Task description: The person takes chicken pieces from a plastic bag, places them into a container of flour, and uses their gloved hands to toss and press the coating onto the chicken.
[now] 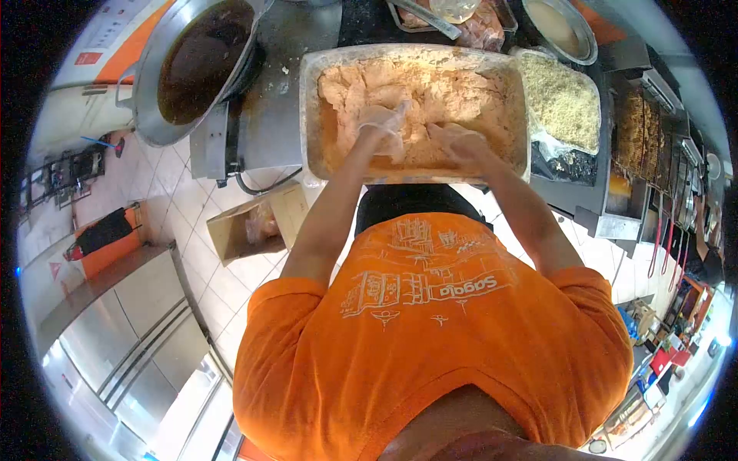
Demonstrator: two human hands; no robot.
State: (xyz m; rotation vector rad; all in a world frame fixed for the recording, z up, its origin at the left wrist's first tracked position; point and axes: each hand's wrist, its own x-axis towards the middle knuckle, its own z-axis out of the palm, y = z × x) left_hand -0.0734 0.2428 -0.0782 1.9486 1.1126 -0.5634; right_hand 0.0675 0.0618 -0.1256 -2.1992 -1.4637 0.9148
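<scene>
A large clear plastic tub (309, 115) stands on the counter in front of me, full of pale orange battered meat pieces (438, 88). Both my hands wear thin clear gloves and are down in the tub. My left hand (382, 127) is pressed into the mix near the tub's near side, its fingers curled around some of the pieces. My right hand (460, 142) lies on the mix a little to the right, fingers sunk in and partly coated. My orange shirt fills the lower half of the view.
A tray of dry breadcrumbs (565, 100) sits right of the tub. A big metal wok of dark oil (196, 65) stands at the left on a steel stand. A metal bowl (561, 27) and a tray (477, 23) lie behind. A cardboard box (246, 227) is on the tiled floor.
</scene>
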